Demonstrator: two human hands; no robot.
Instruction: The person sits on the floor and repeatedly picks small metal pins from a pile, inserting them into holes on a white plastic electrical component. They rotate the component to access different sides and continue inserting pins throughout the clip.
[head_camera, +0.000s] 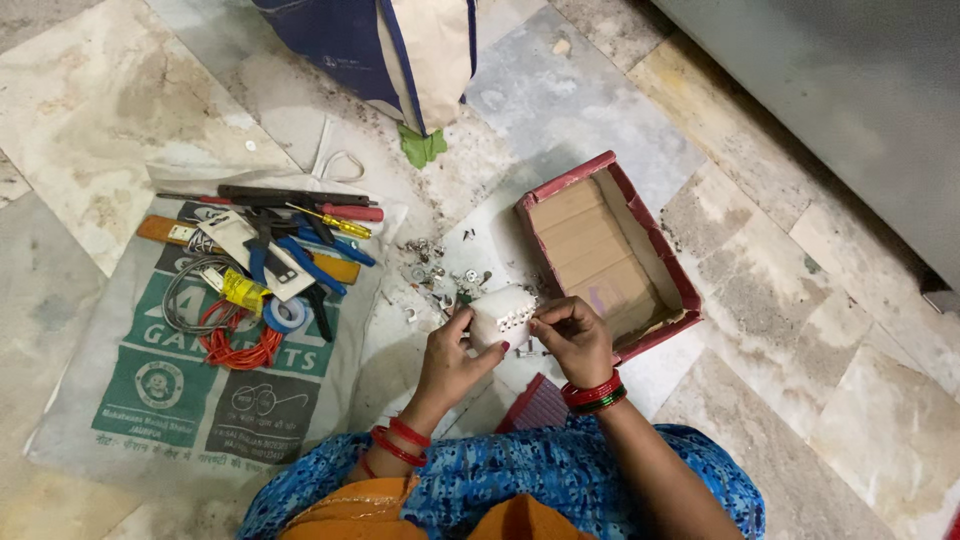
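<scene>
Left fingers: curled round the left side of a small white block-shaped part (497, 316), thumb against its near face, holding it up off the floor
Right fingers: pinched together at the block's right edge, touching the row of small metal bits along its lower side; whether they hold anything of their own I cannot tell
Left hand (452, 358): palm turned inward, red bangles at the wrist
Right hand (572, 337): just beside the left, knuckles up, red and green bangles at the wrist
White part: between both hands, above the floor, just in front of the person's knees
Small hardware (437, 272): loose screws and metal pieces scattered on the floor just beyond the hands
Cardboard box (606, 255): open, red-edged, plain brown inside, lying to the right of the hands, near them
Red lid (541, 405): flat on the floor under the right wrist
Printed sack (190, 370): spread on the floor to the left, bearing the tools
Tools: red-handled screwdriver (345, 212), yellow-handled screwdriver (338, 224), blue-handled pliers (305, 262), roll of tape (287, 314), coil of orange wire (238, 346)
Blue and white bag (400, 50): standing further off, well apart from the hands
</scene>
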